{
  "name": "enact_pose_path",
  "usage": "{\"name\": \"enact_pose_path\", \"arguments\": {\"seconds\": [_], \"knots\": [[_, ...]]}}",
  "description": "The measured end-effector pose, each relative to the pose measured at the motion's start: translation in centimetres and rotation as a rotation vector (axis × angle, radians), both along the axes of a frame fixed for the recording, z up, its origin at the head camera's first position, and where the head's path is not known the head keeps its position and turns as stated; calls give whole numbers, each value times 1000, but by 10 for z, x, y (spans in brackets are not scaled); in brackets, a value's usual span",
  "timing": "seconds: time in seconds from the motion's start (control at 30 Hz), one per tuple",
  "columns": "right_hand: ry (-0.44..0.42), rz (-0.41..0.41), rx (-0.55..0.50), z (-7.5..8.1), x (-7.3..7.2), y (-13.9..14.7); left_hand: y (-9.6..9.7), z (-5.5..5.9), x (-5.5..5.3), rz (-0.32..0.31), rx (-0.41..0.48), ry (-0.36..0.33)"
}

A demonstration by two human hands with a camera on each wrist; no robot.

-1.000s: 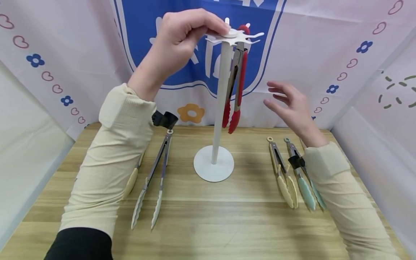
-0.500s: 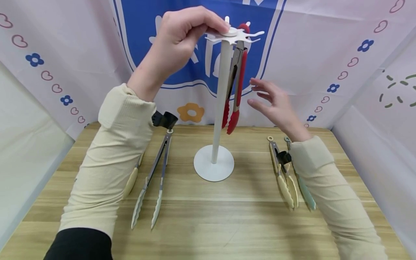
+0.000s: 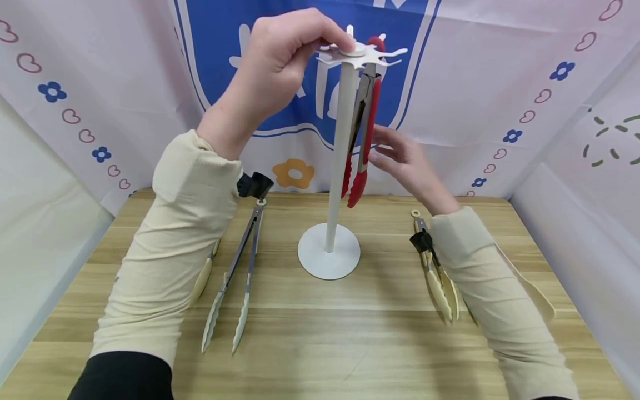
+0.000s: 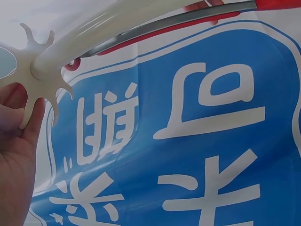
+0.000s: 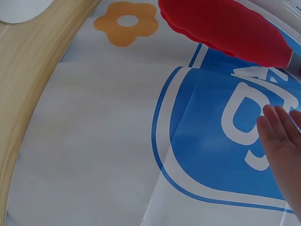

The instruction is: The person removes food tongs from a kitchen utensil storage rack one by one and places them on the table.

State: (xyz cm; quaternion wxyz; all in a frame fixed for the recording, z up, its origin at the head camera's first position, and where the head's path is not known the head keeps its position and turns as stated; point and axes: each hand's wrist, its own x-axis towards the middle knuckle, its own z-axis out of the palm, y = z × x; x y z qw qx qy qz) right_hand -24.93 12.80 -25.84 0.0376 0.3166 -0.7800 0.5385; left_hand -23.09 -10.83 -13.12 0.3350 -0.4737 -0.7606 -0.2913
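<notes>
A white utensil stand (image 3: 343,150) rises from a round base, with a ring of curved hooks on top. My left hand (image 3: 272,66) grips that hooked top; in the left wrist view, its thumb and fingers pinch one hook of the white top (image 4: 35,66). Red-and-steel tongs (image 3: 370,116) hang from a back right hook, tips down. My right hand (image 3: 404,161) is just right of them, its fingertips right at the red handle. In the right wrist view, the fingers of the right hand (image 5: 284,141) look nearly straight, below the red tong tips (image 5: 230,33).
Spread tongs with pale tips (image 3: 242,322) lie left of the stand on the wooden table (image 3: 340,350). A cream-tipped tool (image 3: 201,283) is partly behind the left sleeve. Cream-tipped tongs (image 3: 437,289) and a beige utensil (image 3: 537,294) lie at right. A printed cloth (image 3: 450,72) hangs behind.
My right hand has moved left, from the open space at the right up to the red tongs. The left hand stays on the stand's top; its arm barely shifts.
</notes>
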Motion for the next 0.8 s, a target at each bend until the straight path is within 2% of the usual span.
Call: {"name": "enact_pose_path", "arguments": {"seconds": [0.1,0.3,0.5,0.8], "knots": [[-42,23,-24,-1,0,-3,1,-1,1,34,-12,16],[-106,62,-78,-4,-2,-9,0,-1,2,82,-62,96],[-126,64,-142,-4,-3,-13,-1,0,3,67,-92,159],[-135,142,-293,-6,-7,-20,-1,-1,2,52,-82,164]]}}
